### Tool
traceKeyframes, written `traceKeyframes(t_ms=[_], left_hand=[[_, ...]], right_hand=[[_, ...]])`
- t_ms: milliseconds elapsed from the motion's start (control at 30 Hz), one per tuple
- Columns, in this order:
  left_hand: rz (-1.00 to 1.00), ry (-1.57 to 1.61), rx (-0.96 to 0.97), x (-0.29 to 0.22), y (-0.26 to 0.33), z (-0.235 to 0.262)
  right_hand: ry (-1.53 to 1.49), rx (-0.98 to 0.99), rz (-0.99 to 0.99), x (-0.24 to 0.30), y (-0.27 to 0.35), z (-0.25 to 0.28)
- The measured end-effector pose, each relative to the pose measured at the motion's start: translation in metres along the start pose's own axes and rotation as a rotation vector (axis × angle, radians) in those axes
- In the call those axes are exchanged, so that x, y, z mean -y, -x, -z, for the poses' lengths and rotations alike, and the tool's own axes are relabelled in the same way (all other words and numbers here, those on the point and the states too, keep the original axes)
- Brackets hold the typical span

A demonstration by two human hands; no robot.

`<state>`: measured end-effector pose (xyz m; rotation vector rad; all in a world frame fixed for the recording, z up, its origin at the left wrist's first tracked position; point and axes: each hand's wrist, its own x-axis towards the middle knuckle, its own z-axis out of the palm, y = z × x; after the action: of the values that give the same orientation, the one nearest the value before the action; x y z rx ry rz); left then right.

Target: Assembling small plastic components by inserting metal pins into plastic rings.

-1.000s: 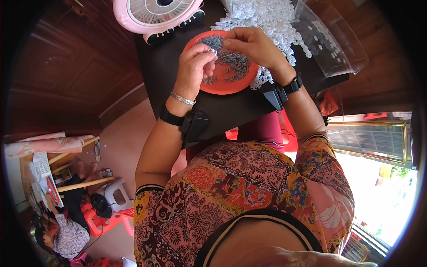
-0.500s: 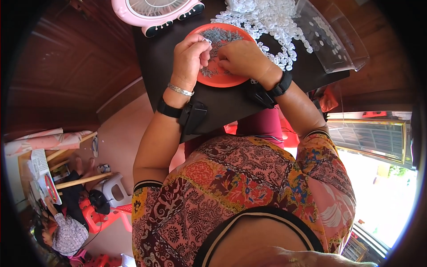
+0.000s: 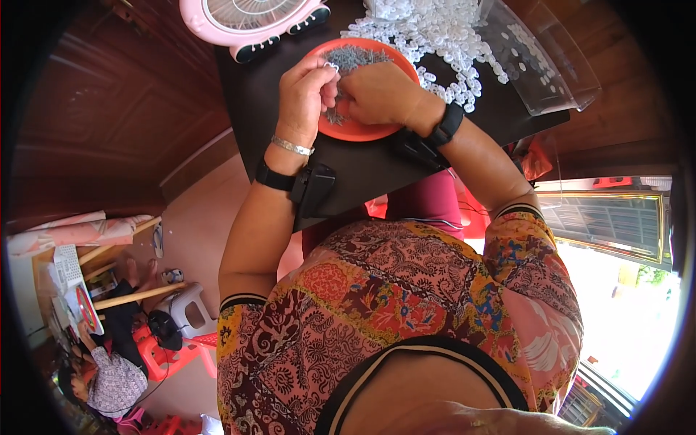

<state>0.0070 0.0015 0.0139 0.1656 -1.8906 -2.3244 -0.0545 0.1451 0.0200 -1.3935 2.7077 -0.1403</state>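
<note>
A round orange plate [image 3: 357, 129] lies on the black table [image 3: 362, 170] and holds a heap of small grey metal parts [image 3: 357, 58]. My left hand [image 3: 304, 98] hovers over the plate's left side, pinching a small white ring [image 3: 330, 67] between thumb and fingertips. My right hand [image 3: 380, 90] rests over the plate's middle, fingers curled down into the grey parts; what it holds is hidden. Both wrists wear black bands, the left one also a silver bracelet.
A pile of small white plastic pieces [image 3: 435, 32] spreads behind the plate. A clear plastic box [image 3: 540, 61] stands at the right. A pink fan [image 3: 254, 22] sits at the table's far left. Below left, a person [image 3: 109, 380] sits by red stools.
Both hands have drawn closer together over the plate; the right hand has dropped lower into the grey parts. The view has shifted slightly.
</note>
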Motion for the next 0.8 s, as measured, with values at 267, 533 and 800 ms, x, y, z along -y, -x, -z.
traceKeyframes(t_ms=[267, 533, 800], left_hand=[[0.044, 0.024, -0.002, 0.002, 0.001, 0.003], [0.015, 0.074, -0.058, 0.003, -0.005, 0.004], [0.012, 0.065, -0.056, 0.004, -0.005, 0.005]], right_hand=[[-0.272, -0.427, 0.093, -0.030, 0.008, -0.015], [-0.427, -0.454, 0.014, -0.043, 0.011, -0.006], [-0.450, -0.171, 0.293, -0.028, 0.018, 0.001]])
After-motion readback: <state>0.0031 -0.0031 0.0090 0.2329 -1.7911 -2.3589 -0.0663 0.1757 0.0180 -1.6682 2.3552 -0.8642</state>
